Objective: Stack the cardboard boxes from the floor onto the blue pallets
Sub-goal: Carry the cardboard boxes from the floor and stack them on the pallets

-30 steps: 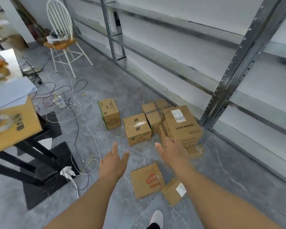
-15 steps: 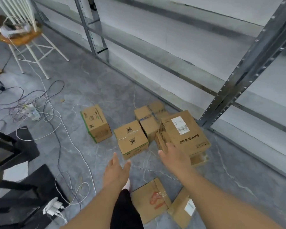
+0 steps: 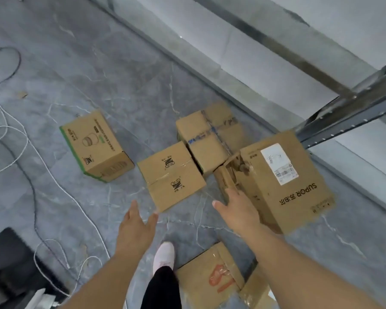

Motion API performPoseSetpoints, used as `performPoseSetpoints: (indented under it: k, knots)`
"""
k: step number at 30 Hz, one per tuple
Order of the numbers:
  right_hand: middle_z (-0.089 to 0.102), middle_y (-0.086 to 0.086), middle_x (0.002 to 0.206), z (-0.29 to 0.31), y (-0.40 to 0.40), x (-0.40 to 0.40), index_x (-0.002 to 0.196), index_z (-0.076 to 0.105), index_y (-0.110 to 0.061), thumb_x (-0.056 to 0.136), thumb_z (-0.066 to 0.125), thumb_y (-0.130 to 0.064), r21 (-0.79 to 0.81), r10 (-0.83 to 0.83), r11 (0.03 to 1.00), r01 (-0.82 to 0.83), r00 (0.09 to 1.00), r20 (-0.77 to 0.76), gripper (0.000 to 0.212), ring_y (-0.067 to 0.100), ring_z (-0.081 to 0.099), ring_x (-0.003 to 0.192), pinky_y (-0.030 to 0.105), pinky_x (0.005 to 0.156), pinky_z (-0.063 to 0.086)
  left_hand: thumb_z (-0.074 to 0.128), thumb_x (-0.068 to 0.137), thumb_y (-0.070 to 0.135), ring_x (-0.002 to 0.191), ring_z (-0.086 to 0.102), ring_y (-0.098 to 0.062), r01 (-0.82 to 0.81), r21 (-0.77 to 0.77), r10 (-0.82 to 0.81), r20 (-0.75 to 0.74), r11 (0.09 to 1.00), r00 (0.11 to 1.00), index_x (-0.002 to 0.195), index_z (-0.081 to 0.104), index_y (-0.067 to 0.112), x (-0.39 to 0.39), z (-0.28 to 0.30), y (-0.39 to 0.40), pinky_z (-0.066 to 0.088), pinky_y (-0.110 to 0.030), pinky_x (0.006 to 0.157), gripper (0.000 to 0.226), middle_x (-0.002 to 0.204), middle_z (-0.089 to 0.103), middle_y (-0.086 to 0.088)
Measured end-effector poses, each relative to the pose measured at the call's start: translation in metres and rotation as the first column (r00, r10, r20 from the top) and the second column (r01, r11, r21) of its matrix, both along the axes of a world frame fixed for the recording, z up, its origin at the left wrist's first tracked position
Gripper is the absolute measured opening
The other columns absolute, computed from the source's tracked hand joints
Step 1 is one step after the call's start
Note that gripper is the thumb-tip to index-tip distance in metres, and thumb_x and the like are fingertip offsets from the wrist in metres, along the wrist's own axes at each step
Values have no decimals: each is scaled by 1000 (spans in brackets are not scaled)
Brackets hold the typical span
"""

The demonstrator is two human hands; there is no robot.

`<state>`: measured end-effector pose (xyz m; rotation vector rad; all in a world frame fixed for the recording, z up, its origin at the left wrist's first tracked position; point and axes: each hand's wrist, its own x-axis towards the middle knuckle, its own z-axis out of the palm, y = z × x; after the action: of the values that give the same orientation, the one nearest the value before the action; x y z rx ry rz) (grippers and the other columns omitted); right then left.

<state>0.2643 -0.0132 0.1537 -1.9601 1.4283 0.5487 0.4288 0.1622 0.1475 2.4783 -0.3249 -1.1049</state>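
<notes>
Several cardboard boxes lie on the grey floor. The big SUPOR box [image 3: 285, 181] with a white label sits tilted at the right. My right hand [image 3: 236, 210] reaches out with straight fingers at its near left edge, by a loose flap. A mid-sized taped box [image 3: 172, 177] lies just ahead of my left hand [image 3: 136, 228], which hovers open a little short of it. A green-edged box [image 3: 96, 146] lies apart at the left. Two more boxes [image 3: 205, 141] sit behind. A flat box with red print [image 3: 212, 277] lies near my foot. No blue pallet is in view.
Metal shelving [image 3: 348, 112] runs along the right, its upright post just behind the SUPOR box. White and black cables [image 3: 31, 166] trail across the floor at the left. A dark mat [image 3: 11, 264] lies at the lower left. My foot in a pale shoe [image 3: 164, 255] stands between my arms.
I have stepped closer and the view has tipped down; the chair and table have left the frame. Both hands have moved nearer the boxes, the right one reaching the SUPOR box's edge.
</notes>
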Motion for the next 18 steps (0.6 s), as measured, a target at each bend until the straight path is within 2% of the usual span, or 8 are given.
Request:
performPoseSetpoints:
  k: [3, 6, 8, 13, 15, 18]
  knots:
    - [41, 8, 141, -64, -19, 20, 143, 33, -17, 90, 45, -54, 11, 36, 999, -36, 999, -24, 65, 26, 41, 128, 40, 100, 41, 48, 92, 44, 141, 21, -28, -27, 38, 28, -38, 999, 999, 150, 7, 18, 16, -62, -14, 24, -43, 110, 76, 155, 18, -9]
    - [44, 9, 136, -126, -35, 37, 138, 38, -11, 90, 49, -51, 27, 52, 998, -51, 998, -26, 63, 27, 45, 122, 32, 87, 41, 49, 91, 44, 141, 21, -27, -64, 53, 68, -68, 996, 995, 150, 5, 16, 27, -125, -23, 23, -41, 110, 78, 155, 17, -10]
    - [44, 9, 136, -164, -43, 46, 135, 41, -10, 90, 51, -49, 30, 60, 998, -59, 998, -29, 61, 28, 47, 119, 32, 81, 38, 50, 91, 43, 141, 21, -28, -87, 56, 92, -84, 995, 992, 150, 4, 14, 33, -164, -28, 23, -40, 110, 80, 155, 17, -11]
    - [46, 13, 129, -243, -59, 73, 128, 47, -7, 89, 56, -44, 44, 12, 999, -11, 1000, -10, 54, 32, 50, 113, 35, 85, 44, 51, 89, 47, 141, 22, -29, -190, 93, 201, -130, 977, 971, 150, 3, 14, 44, -244, -39, 24, -39, 109, 84, 156, 16, -10]
    - [46, 15, 130, -267, -64, 80, 129, 47, -6, 91, 54, -39, 54, -24, 998, 23, 1000, 9, 50, 33, 50, 114, 41, 93, 45, 52, 89, 47, 137, 29, -30, -217, 82, 228, -152, 973, 962, 150, 7, 14, 46, -268, -43, 29, -38, 105, 83, 153, 24, -11]
    - [50, 16, 130, -294, -65, 84, 128, 44, -5, 95, 48, -27, 95, -87, 992, 84, 995, 37, 41, 34, 51, 115, 44, 97, 44, 56, 89, 37, 113, 50, -25, -289, -12, 278, -237, 957, 931, 141, 30, 17, 47, -295, -46, 39, -33, 88, 61, 135, 48, -7]
